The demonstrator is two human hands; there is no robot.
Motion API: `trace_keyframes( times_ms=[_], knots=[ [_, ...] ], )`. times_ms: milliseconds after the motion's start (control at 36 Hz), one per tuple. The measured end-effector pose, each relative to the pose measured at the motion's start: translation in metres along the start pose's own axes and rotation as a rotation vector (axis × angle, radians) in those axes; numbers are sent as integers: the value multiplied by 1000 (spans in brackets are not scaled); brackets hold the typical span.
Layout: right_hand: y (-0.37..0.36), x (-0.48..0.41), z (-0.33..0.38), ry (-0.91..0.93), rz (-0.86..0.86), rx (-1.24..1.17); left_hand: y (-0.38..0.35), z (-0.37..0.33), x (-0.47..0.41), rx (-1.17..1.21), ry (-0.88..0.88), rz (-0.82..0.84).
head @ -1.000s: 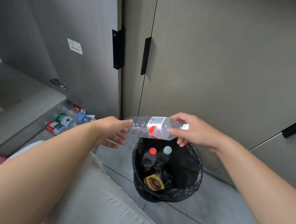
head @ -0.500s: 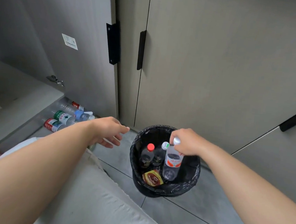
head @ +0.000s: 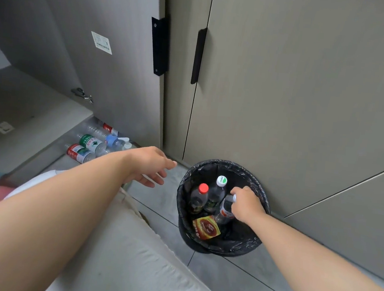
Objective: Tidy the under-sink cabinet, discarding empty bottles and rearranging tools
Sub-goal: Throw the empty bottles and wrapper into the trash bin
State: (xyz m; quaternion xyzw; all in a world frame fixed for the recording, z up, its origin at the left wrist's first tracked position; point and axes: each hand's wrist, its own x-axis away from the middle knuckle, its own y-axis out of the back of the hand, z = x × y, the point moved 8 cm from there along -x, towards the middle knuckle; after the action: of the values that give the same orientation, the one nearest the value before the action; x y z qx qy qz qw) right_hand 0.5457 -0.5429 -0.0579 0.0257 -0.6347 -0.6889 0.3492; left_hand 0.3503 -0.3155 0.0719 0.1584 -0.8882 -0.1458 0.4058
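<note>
A bin [head: 183, 229] lined with a black bag stands on the grey tiled floor [head: 231, 282], close against the closed cupboard doors [head: 286, 96] with their black handles. Inside it a red-capped bottle [head: 200, 196] and a white-capped bottle [head: 217, 190] stand side by side, with an orange packet [head: 206, 227] lying flat in front of them, so the room left in the bag is on the right. To the left the cabinet door [head: 79, 38] hangs open, and several bottles [head: 89, 145] lie on their sides at the cabinet's floor edge. The left hand [head: 150, 167] hovers over the tiles between cabinet and bin, fingers loose and spread, holding nothing. The right hand [head: 247, 204] reaches down into the bin, fingers curled over the cap end of a clear bottle [head: 225, 209] with a red label. That bottle sits inside the bag just right of the other two, nearly upright, cap end up under the fingers, base down and leaning slightly towards the packet.
</note>
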Motion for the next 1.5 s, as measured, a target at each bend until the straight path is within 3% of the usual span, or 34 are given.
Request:
trace_keyframes(
  times_ms=[194,361,556,778,917,1000,1139,1361,1500],
  knots=[
    [16,11,11,-33,-19,67,0,-3,0,-2,-18,-8],
    [62,26,39,-53,-181,157,3,-6,3,-28,-58,-30],
    [111,36,148,396,-324,-71,43,-2,6,-173,-101,-87],
    [94,33,313,792,-80,-166,165,82,12,-507,-68,-323],
    [37,15,407,886,174,-83,211,174,9,-621,51,-281],
    [-12,-5,455,893,290,50,228,220,0,-564,87,-221],
    [-107,-51,499,717,539,175,246,279,-28,-424,97,-237],
    [-196,-129,542,573,362,346,232,356,-89,91,121,-236],
    [-232,-148,555,493,337,352,210,392,-113,379,201,-240]
  ],
)
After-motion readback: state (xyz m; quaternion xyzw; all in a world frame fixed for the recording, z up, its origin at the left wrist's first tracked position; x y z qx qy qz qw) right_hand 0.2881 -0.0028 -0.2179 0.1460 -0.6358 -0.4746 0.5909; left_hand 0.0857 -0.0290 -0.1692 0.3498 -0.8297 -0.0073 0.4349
